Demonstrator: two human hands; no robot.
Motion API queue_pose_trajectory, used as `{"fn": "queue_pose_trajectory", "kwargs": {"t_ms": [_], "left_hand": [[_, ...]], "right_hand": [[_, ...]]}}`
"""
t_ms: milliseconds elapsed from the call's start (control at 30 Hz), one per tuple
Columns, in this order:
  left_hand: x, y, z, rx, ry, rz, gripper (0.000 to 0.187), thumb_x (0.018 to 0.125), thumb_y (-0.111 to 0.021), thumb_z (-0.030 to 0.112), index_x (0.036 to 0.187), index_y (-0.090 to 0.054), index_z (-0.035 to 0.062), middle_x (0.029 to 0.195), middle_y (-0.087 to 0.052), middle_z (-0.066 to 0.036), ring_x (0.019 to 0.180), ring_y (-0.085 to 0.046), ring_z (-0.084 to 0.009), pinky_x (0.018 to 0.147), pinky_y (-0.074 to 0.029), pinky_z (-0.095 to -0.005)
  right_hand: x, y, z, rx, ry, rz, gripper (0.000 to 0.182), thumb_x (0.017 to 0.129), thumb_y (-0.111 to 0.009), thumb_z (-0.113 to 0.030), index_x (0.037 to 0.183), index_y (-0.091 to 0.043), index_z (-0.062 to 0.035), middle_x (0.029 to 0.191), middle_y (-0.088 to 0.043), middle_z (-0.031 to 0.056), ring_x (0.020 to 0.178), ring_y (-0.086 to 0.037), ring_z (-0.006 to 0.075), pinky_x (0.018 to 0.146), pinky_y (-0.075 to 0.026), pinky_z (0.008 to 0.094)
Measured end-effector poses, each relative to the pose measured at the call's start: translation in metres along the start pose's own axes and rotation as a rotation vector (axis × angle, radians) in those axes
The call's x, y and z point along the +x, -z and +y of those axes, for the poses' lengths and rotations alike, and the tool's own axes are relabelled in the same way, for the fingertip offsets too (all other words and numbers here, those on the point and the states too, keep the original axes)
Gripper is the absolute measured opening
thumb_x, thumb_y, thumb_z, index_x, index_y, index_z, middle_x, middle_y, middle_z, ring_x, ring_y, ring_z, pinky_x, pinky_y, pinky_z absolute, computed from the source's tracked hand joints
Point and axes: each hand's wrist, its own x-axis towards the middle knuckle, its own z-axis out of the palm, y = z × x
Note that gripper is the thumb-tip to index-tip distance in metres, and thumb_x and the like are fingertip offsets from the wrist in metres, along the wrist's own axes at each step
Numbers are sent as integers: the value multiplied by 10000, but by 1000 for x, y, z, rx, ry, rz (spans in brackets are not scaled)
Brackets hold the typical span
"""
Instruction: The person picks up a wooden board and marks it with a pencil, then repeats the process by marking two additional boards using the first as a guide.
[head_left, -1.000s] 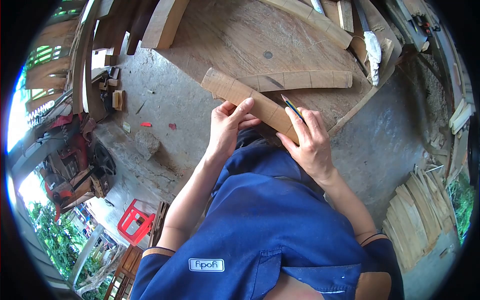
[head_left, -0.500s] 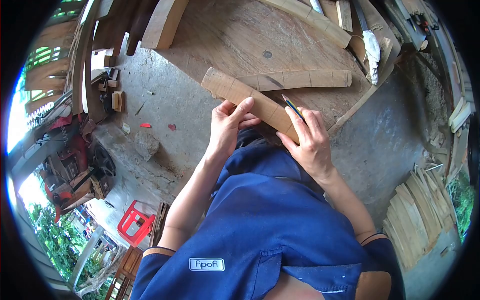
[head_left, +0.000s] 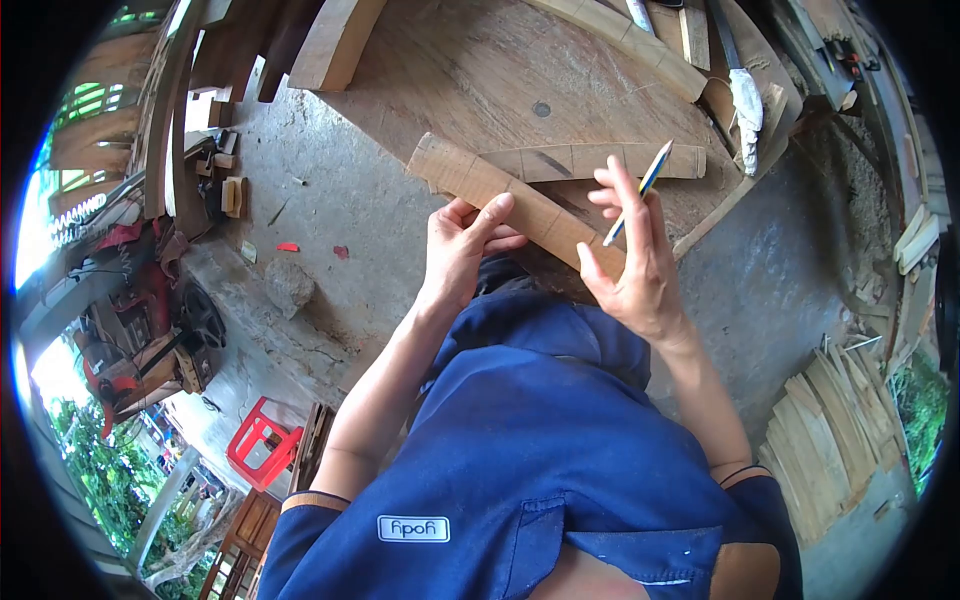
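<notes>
My left hand (head_left: 463, 245) grips a wooden strip (head_left: 542, 216) near its middle, thumb on the upper face and fingers curled underneath. The strip slants across the front edge of the wooden table, with thin cross lines on its face. In my right hand (head_left: 645, 270) a pencil (head_left: 651, 176) rests among the fingers, its sharpened end up and away from the wood. The thumb of that hand is spread by the strip's right end; whether it touches cannot be made out. Behind lies a slightly curved wooden piece (head_left: 620, 162) with similar cross lines and a dark mark.
On the wooden table (head_left: 450, 75) stand a thick wooden block (head_left: 335, 45) and, at the back, a long marked strip (head_left: 640, 50). A blade with a white-wrapped handle (head_left: 746, 112) lies at right. Thin boards (head_left: 830, 430) are piled on the floor; a red plastic stool (head_left: 262, 440) is at left.
My right hand has lifted off the strip's right end and opened its fingers somewhat, and the pencil has swung to point up and right. The left hand keeps its hold.
</notes>
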Motion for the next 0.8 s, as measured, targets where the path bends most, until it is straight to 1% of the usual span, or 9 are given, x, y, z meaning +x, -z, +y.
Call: {"fn": "queue_pose_trajectory", "kwargs": {"t_ms": [67, 100, 133, 200, 233, 367, 633, 733, 800], "left_hand": [[0, 0, 0, 17, -1, -1, 308, 969, -702, 205, 1122, -651, -57, 955, -723, -118, 727, -720, -142, 707, -625, -259], [0, 0, 0, 16, -4, -2, 308, 969, -702, 205, 1122, -651, -57, 955, -723, -118, 727, -720, -142, 707, -625, -259], [1, 1, -2, 18, -9, -5, 316, 969, -703, 211, 1126, -649, -58, 952, -723, -120, 727, -722, -144, 706, -623, -256], [2, 1, -2, 18, -16, -5, 324, 969, -704, 216, 1129, -648, -59, 949, -723, -121, 727, -723, -145, 704, -621, -253], [2, 1, -1, 20, -15, -10, 326, 970, -702, 219, 1130, -647, -59, 948, -723, -122, 728, -724, -147, 703, -621, -251], [1, 3, -3, 13, -17, -29, 330, 976, -694, 220, 1139, -644, -62, 958, -724, -123, 736, -729, -152, 700, -620, -247], [2, 4, -3, 25, -18, -35, 347, 982, -684, 217, 1165, -631, -73, 1021, -726, -146, 761, -737, -166, 709, -627, -254], [3, 5, -3, 33, -20, -39, 352, 986, -679, 216, 1167, -625, -81, 1027, -726, -152, 770, -740, -173, 715, -630, -257], [3, 5, -3, 31, -21, -48, 354, 988, -675, 215, 1167, -620, -87, 1026, -725, -154, 774, -742, -176, 718, -631, -259]], "right_hand": [[11, 0, 1, 266, -37, 23, 755, 808, -721, 2, 1487, -390, -17, 1271, -561, 170, 1106, -649, 281, 899, -553, 360], [16, -1, 1, 338, -94, 44, 521, 913, -678, -54, 1402, -505, -14, 1137, -634, 151, 1057, -690, 229, 832, -576, 314], [21, 2, 0, 337, -92, 43, 521, 913, -678, -54, 1402, -505, -14, 1137, -634, 151, 1057, -690, 229, 832, -576, 314], [32, 11, -4, 588, -463, -160, 319, 1029, -591, -221, 1266, -627, -12, 980, -671, 111, 1006, -693, 176, 807, -571, 293], [38, 8, -8, 606, -373, -103, 452, 1084, -457, -386, 1178, -690, -10, 824, -643, 58, 843, -652, 110, 691, -520, 256], [57, -25, 7, 613, -135, -68, 547, 1088, -405, -463, 1275, -670, -24, 688, -539, 10, 611, -463, 102, 563, -395, 304], [62, -39, 7, 535, -346, -173, 265, 1002, -590, -211, 1073, -690, 25, 715, -682, 90, 663, -660, 139, 622, -522, 309], [67, -45, 9, 578, -310, -160, 156, 995, -590, -113, 1046, -661, 15, 750, -664, 4, 636, -596, 57, 595, -499, 228], [69, -49, 9, 491, -212, -123, 164, 960, -615, -137, 988, -675, 13, 783, -728, 152, 734, -742, 218, 626, -561, 349]]}}
